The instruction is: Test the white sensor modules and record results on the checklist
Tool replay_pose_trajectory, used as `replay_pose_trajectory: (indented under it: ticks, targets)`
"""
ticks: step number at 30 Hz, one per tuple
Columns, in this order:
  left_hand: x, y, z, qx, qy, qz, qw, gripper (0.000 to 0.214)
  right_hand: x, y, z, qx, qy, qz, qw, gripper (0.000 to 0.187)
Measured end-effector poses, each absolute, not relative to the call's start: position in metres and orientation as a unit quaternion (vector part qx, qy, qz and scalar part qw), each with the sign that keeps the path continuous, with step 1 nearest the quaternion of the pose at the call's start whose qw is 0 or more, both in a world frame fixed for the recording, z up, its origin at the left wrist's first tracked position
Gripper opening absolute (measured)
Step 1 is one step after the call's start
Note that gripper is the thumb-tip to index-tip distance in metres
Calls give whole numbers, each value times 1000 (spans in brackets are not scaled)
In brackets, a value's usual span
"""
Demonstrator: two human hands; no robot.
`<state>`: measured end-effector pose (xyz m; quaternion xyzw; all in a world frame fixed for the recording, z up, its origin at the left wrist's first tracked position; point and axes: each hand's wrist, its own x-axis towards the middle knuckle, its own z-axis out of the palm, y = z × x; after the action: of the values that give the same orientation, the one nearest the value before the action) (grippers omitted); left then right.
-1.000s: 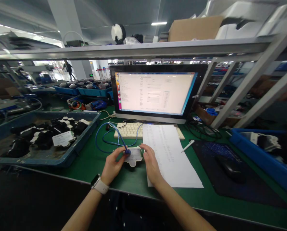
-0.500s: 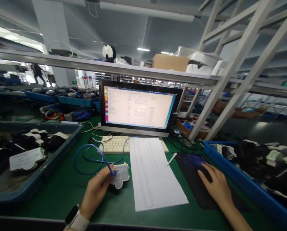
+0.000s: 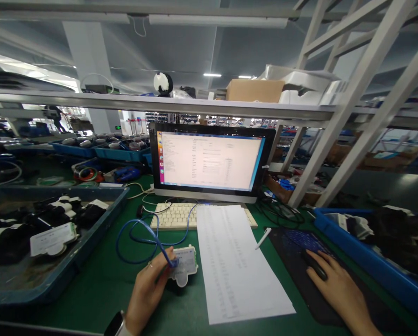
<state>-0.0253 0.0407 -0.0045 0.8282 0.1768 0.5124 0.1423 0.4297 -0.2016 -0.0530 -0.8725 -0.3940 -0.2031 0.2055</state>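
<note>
My left hand (image 3: 152, 284), its fingers pinched together, grips the end of a blue cable (image 3: 123, 252) where it meets a small white module (image 3: 186, 266) with a green strip along one edge. The module has a rounded tab at its lower side and is held just above the green bench top. Loops of the cable run back over the keyboard (image 3: 173, 217). On the dark pad (image 3: 286, 266), my right hand (image 3: 338, 282) is curled over a black computer mouse (image 3: 314, 266). Between the hands lies a printed paper sheet (image 3: 237, 266), with a white pen (image 3: 264, 238) at its right edge.
A monitor (image 3: 209, 163) displaying a software window stands behind the keyboard. To the left, a blue tray (image 3: 100, 233) holds black and white parts and another white module (image 3: 53, 239). A blue bin (image 3: 366, 259) with similar parts is at right. Overhead runs a shelf (image 3: 194, 106).
The whole view has shifted, so the bench sits slightly lower and further right in the picture. More of the mouse shows under my right hand. My left hand keeps its grip.
</note>
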Motion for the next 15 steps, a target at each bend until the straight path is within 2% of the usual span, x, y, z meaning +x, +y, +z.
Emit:
replay_pose_trajectory:
  ticks: [15]
  targets:
    - [-23,34,1,823,191,511,162,27,452,-203,-72,-847,-429,-219,225,57]
